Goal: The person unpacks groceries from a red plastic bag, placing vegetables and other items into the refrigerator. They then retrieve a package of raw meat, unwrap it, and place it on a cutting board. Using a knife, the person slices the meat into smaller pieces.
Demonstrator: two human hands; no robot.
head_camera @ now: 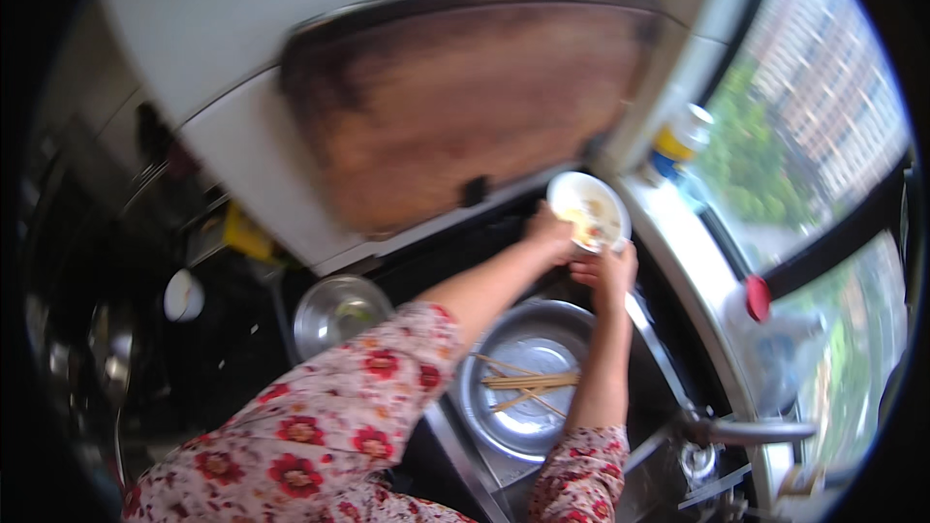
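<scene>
Both hands hold a white bowl (607, 207) beyond the sink. It is tipped enough to show its inside, where bits of pale yellow and brownish food cling. My left hand (554, 236) grips the near left side of the rim, fingers partly hidden. My right hand (612, 270) has hold of the near right side. Below my forearms, a round metal basin (483, 428) stands in the sink. Several wooden chopsticks (534, 381) lie crossed in it, partly behind my right forearm.
A metal bowl (320, 305) stands left of the sink, near a small white cup or bowl (183, 296). The faucet (755, 431) is at right. A large brown board (472, 109) leans at the back. On the windowsill are a yellow-blue container (676, 142) and a red-capped clear jug (777, 356).
</scene>
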